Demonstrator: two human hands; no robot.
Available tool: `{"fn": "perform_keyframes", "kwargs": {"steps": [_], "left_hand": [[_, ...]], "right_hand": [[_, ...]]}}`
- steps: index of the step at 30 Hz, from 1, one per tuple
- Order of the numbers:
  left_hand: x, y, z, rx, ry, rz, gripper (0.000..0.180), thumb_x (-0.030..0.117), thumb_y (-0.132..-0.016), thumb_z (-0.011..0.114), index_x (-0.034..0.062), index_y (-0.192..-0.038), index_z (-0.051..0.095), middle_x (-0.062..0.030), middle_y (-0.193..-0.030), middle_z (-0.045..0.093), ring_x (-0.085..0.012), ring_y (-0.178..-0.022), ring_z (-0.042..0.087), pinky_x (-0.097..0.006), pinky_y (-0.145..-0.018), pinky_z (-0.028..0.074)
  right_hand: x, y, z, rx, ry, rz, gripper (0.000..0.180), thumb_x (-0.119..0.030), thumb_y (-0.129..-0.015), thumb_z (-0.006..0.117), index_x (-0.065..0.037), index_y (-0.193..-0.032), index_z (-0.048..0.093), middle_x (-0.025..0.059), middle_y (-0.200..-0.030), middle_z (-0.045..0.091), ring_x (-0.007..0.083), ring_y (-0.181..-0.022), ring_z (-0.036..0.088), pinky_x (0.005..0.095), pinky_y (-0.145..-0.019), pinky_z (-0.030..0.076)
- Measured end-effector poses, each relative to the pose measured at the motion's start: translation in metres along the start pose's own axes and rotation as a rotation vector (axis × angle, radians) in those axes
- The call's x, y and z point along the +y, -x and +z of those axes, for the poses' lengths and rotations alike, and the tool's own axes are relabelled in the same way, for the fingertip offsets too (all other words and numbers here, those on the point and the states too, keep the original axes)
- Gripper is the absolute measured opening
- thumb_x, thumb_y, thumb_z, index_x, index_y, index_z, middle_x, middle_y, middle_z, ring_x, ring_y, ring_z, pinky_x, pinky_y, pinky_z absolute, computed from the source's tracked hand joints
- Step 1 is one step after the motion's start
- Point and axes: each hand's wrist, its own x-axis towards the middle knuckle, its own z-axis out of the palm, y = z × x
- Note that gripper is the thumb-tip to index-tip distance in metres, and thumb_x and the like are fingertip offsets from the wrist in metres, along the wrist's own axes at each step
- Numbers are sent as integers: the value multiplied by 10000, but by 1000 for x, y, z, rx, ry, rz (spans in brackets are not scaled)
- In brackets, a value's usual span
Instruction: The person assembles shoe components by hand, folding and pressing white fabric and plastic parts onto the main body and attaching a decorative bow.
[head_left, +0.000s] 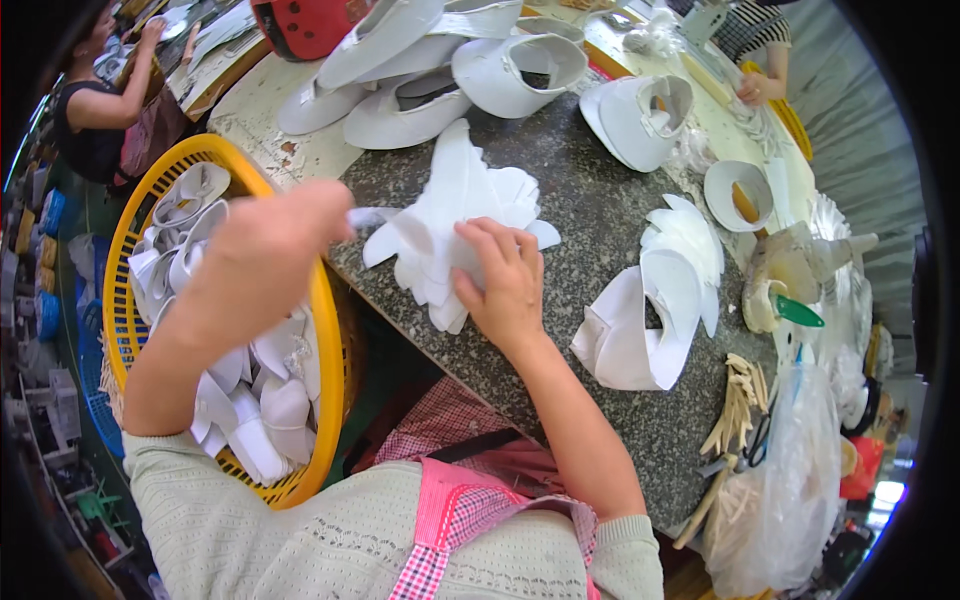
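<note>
A fanned pile of white shoe-upper pieces [455,195] lies on the speckled stone tabletop [470,350] in front of me. My right hand [500,280] rests on its near edge, fingers bent and a little apart, pressing the pieces down. To the left, my left hand [270,255] is raised over the rim of a yellow basket, blurred by motion. Its fingers are closed, and a thin pale thing [375,216] reaches from their tips to the pile; I cannot make out what it is. Right of the pile stands a folded white upper [660,320] beside more fanned pieces [685,235].
The yellow basket [335,400] holds many white uppers. More assembled uppers [405,105] are heaped at the far side near a red container [300,28]. On the right are a glue pot [790,270], wooden sticks [738,395], scissors and a plastic bag [800,460]. Two people work beyond.
</note>
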Motion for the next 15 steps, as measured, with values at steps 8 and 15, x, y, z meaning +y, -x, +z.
{"fn": "perform_keyframes", "kwargs": {"steps": [8, 15], "left_hand": [[30, -19, 14, -214, 342, 194, 30, 72, -785, 582, 48, -802, 578, -108, -687, 573, -296, -621, 543, -323, -588, 460], [64, -44, 49, -21, 754, -121, 125, 166, -807, 631, 46, -805, 595, -61, -605, 545, -123, -547, 546, -267, -512, 431]], "right_hand": [[-29, -22, -77, -24, -922, 155, 346, -176, -791, 641, 2, -1079, 570, 100, -1005, 605, 163, -925, 515, 306, -829, 401], [-37, 9, -104, -305, -964, 493, 139, -63, -832, 572, 3, -953, 557, 34, -760, 609, 78, -702, 582, 223, -607, 457]]}}
